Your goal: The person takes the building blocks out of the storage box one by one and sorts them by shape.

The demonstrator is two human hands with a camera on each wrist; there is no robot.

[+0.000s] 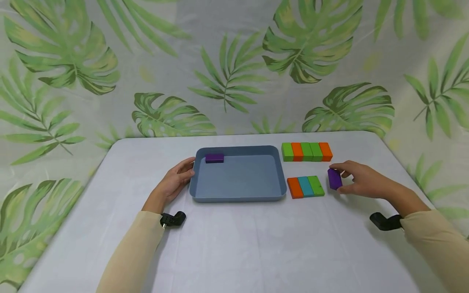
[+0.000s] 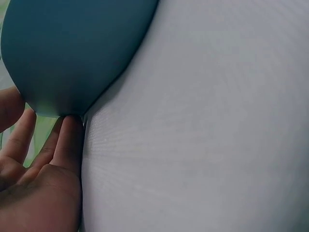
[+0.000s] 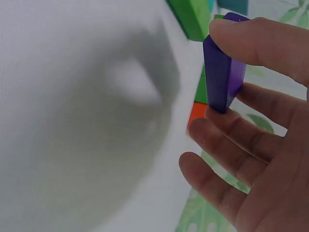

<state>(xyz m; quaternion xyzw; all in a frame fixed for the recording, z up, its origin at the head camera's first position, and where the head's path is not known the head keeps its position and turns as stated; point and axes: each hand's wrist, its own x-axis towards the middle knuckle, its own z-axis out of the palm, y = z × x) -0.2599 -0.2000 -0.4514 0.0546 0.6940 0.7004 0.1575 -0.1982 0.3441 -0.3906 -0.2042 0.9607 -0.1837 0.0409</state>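
Observation:
My right hand (image 1: 364, 179) pinches a purple block (image 1: 334, 179) between thumb and fingers, right of the lower block row. Its fingers and thumb hold the purple block (image 3: 223, 67) by its ends in the right wrist view. Fairly straight fingers of my left hand (image 1: 176, 181) touch the outer left side of a blue-grey tray (image 1: 238, 200). The left wrist view shows the fingertips against the tray wall (image 2: 72, 58). Another purple block (image 1: 214, 158) lies inside the tray, near its back left corner.
Right of the tray, a back row holds several green and orange blocks (image 1: 307, 151). A shorter row in front has an orange block (image 1: 295, 188), a blue block (image 1: 305, 186) and a green block (image 1: 316, 185). A white cloth (image 1: 234, 244) covers the table; leaf-print fabric hangs behind.

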